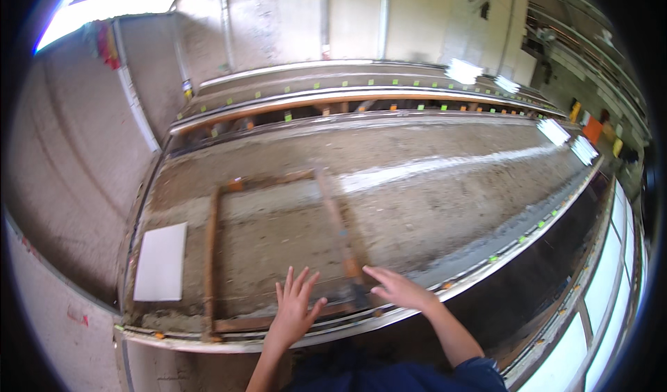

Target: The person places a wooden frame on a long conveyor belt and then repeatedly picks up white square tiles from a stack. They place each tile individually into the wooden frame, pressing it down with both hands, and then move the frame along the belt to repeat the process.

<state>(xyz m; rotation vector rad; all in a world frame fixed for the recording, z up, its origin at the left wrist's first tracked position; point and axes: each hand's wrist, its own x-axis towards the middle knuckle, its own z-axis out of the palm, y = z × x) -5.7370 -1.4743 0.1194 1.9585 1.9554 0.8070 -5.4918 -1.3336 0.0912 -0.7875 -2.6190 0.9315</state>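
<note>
My left hand (294, 310) is over the near side of a rectangular wooden frame (211, 253), its fingers spread and nothing in them. My right hand (403, 289) reaches in beside the frame's near right corner, fingers stretched out and empty. Whether either hand touches the wood I cannot tell. The frame lies flat on a long, dusty brown work table (445, 190). Left of it, a white rectangular sheet or panel (160, 263) rests on the same table.
A pale powdery streak (417, 172) runs along the table toward stacks of white pieces (554, 132) at the far right. Small green and orange markers dot the edges. Beyond stands a second long bench (333, 79). Walls rise at left and back; white panels (601, 291) lie at right.
</note>
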